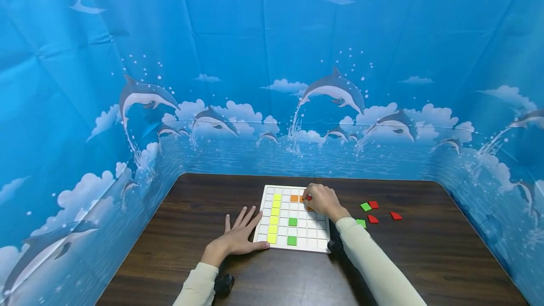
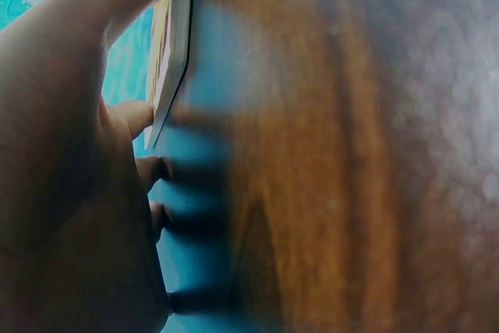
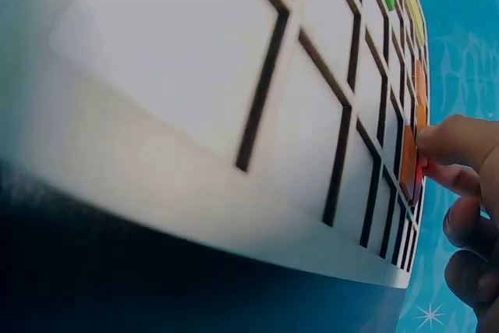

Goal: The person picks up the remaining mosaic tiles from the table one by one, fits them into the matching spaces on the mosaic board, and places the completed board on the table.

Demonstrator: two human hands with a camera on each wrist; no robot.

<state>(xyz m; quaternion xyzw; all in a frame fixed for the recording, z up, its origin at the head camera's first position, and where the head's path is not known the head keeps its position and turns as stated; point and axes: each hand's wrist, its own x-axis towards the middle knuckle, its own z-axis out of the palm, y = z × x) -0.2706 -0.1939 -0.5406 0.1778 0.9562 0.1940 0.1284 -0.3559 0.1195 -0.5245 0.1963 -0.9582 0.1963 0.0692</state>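
Observation:
A white gridded board (image 1: 312, 243) lies on the table, with a column of yellow tiles (image 1: 274, 220) on its left side. Two green tiles (image 1: 292, 240) sit apart in a middle column, and orange tiles (image 1: 294, 198) lie near the top. My right hand (image 1: 324, 199) reaches over the upper right of the board and pinches a red tile (image 1: 309, 198) between thumb and finger, close to the orange tiles. Fingers spread, my left hand (image 1: 235, 241) rests at the board's lower left edge, its thumb along the near corner.
Right of the board lie loose red tiles (image 1: 396, 215) and green tiles (image 1: 365, 207), one green tile partly behind the right sleeve (image 1: 374, 259). The dark wooden table (image 1: 437, 249) is bordered by a blue dolphin-print curtain (image 1: 238, 155).

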